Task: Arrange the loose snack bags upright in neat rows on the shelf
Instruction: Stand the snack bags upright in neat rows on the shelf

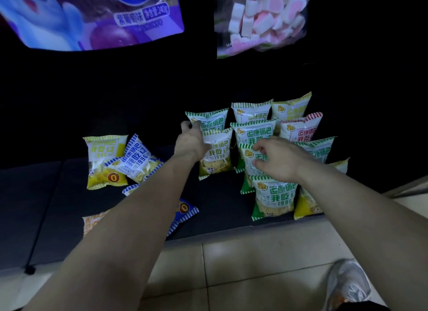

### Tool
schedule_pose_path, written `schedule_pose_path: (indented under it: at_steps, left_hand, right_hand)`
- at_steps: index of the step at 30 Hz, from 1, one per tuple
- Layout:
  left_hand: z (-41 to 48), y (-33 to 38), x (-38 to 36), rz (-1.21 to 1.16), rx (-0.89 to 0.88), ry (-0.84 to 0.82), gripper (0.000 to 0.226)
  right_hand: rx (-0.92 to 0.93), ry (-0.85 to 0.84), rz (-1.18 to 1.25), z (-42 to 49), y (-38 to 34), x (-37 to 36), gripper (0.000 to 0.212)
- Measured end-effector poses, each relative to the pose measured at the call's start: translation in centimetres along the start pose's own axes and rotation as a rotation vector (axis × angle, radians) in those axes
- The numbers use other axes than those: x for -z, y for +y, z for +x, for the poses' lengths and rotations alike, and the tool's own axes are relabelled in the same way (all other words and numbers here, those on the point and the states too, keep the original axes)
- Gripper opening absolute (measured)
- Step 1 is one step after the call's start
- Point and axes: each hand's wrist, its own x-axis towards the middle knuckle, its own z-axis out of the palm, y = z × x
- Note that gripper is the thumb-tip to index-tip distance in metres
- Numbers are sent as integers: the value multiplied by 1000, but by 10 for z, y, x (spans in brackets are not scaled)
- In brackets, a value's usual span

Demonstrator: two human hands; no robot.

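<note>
Green-striped bags already stand in rows on the right side of the dark shelf (220, 206), and I am working among them with both arms stretched forward. My left hand (190, 141) is closed on the upper left corner of the rear green bag (208, 119), while my right hand (275, 160) has its fingers curled against the top of the middle green bag (250, 153), pinching or steadying it; I cannot tell which for sure. The front green bag (274, 196) stands upright near the shelf edge.

To do this step well, I judge I should square each bag by its top seam, seat its base flat, and let go gently so the neighbours do not topple.

Work remains on the left: a yellow bag (104, 161) and a blue bag (136, 159) lean against each other, another blue bag (185, 211) lies flat under my forearm, and an orange bag (92, 222) lies near the edge.
</note>
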Motion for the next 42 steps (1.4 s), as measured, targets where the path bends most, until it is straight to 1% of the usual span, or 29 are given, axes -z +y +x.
schedule_pose_path:
  at_steps: [3, 7, 11, 14, 19, 23, 29, 33, 35, 37, 39, 41, 42]
  left_hand:
    - [-17, -10, 24, 54, -45, -36, 81]
    - [-54, -32, 79, 199, -86, -113, 74]
    - [-113, -64, 134, 326, -102, -181, 64]
    - [-165, -97, 161, 337, -67, -248, 61]
    - [-219, -157, 172, 305, 34, -362, 72]
    - [-232, -188, 175, 260, 61, -349, 73]
    - [-219, -223, 161, 282, 24, -351, 70]
    - [-197, -230, 153, 288, -18, -376, 70]
    - [-189, -230, 150, 286, -40, -384, 69]
    - [-183, -231, 148, 280, -56, -392, 68]
    - [-180, -231, 145, 275, -68, -401, 67]
    - [-179, -231, 144, 274, -67, -409, 67]
    - [-179, -231, 144, 272, -65, -410, 67]
  right_hand:
    - [17, -15, -23, -3, -12, 3, 51]
    - [60, -29, -46, -15, -39, 8, 54]
    - [112, -43, -65, -35, -72, 7, 56]
    - [155, -63, -72, -48, -97, 0, 57]
    - [227, -102, -139, -56, -134, -27, 56]
    - [243, -158, -220, -45, -159, -53, 58]
    - [144, -226, -54, 6, -190, -116, 64]
    - [74, -226, 44, 43, -197, -165, 42]
    - [33, -238, 120, 58, -193, -186, 41]
    - [-1, -274, 259, 68, -188, -198, 46]
    - [-28, -325, 420, 72, -181, -202, 57]
    - [-43, -359, 509, 75, -174, -203, 70]
    - [-45, -360, 526, 75, -171, -203, 73]
